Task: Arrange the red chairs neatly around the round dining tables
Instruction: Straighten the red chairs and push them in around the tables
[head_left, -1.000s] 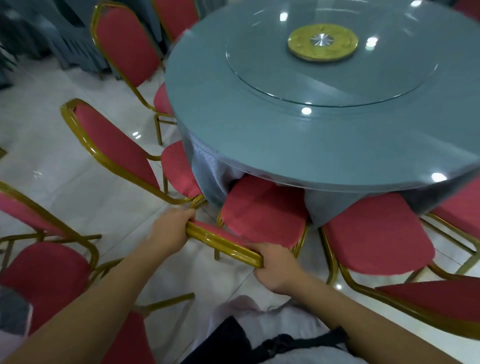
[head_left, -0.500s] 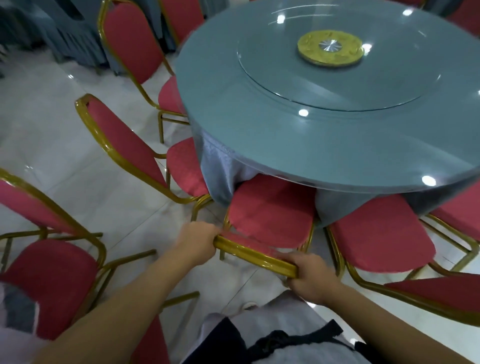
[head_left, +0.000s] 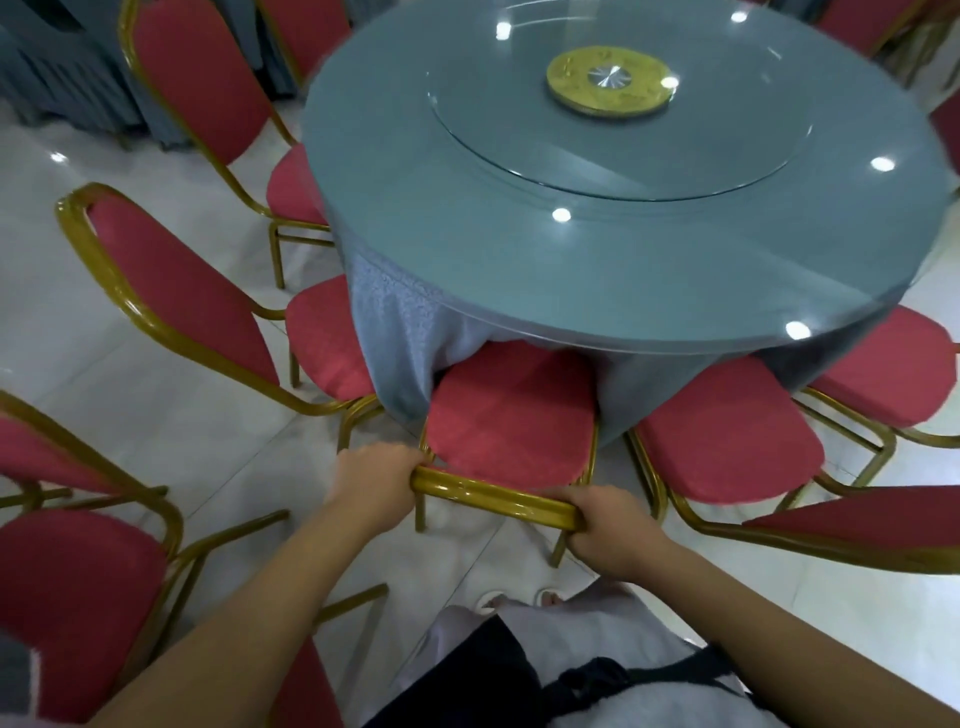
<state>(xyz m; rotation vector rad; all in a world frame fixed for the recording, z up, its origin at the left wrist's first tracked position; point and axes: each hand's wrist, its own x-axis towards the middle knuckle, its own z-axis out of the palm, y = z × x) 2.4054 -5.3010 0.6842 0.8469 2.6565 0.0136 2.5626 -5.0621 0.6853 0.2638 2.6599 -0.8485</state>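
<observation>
A red chair (head_left: 511, 415) with a gold frame stands straight in front of me, its seat front tucked under the grey tablecloth of the round table (head_left: 467, 234). My left hand (head_left: 371, 480) grips the left end of its gold top rail. My right hand (head_left: 608, 525) grips the right end of the same rail. Other red chairs ring the table: one to the left (head_left: 171, 296), another behind it (head_left: 202, 88), and one to the right (head_left: 727, 441).
A loose red chair (head_left: 67, 587) stands near my left side on the white tiled floor. A glass turntable (head_left: 618, 104) with a gold hub lies on the table. Further red chairs (head_left: 883, 358) crowd the right. Grey-draped furniture stands at the back left.
Both hands keep their hold on the rail. The chair has slid forward and squared up, with its seat further under the tablecloth, and I have stepped closer behind it.
</observation>
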